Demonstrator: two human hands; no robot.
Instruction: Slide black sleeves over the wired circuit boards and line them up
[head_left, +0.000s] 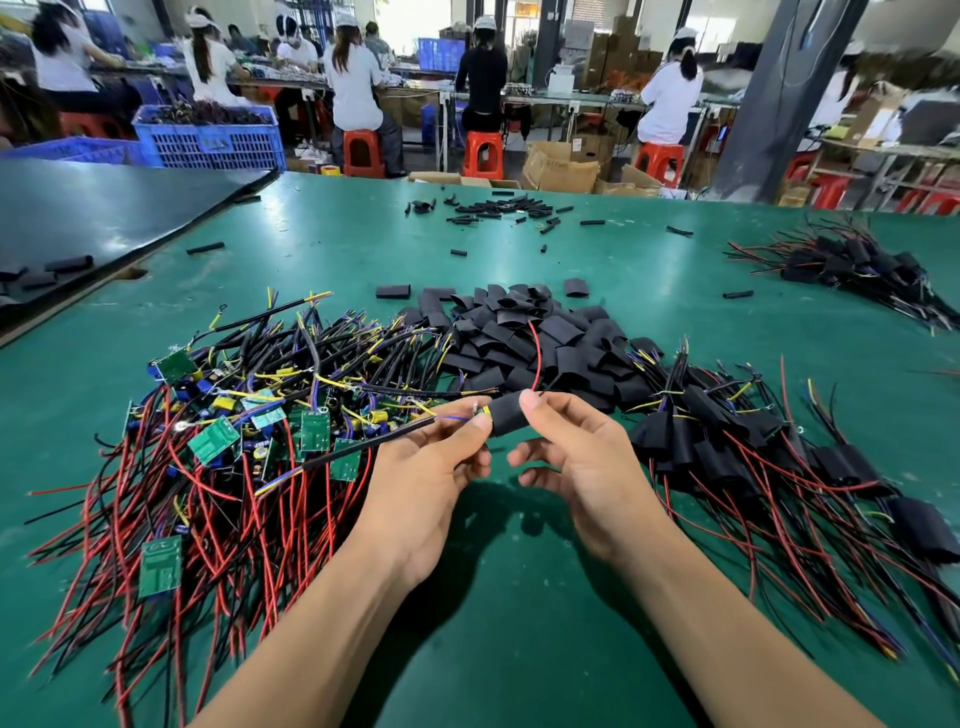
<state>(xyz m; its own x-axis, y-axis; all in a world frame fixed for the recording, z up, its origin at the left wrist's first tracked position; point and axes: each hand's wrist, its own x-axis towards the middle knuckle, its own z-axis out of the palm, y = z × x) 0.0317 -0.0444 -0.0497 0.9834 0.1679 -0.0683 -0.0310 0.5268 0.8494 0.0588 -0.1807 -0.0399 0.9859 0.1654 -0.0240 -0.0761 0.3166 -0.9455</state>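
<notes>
Right hand (571, 452) pinches black sleeve (506, 418) — left hand (441, 462) grips its board end.

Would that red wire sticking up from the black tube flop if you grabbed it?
Probably springy, not floppy: the red wire arches up unsupported above the black sleeve. Likely light and bendy, like the pile's curved wires.

Left hand (431, 467): thumb and forefinger pinching wired circuit board (483, 410). Right hand (582, 457): thumb and curled fingers pinching black sleeve (506, 418). Forearms bare, converging.
</notes>
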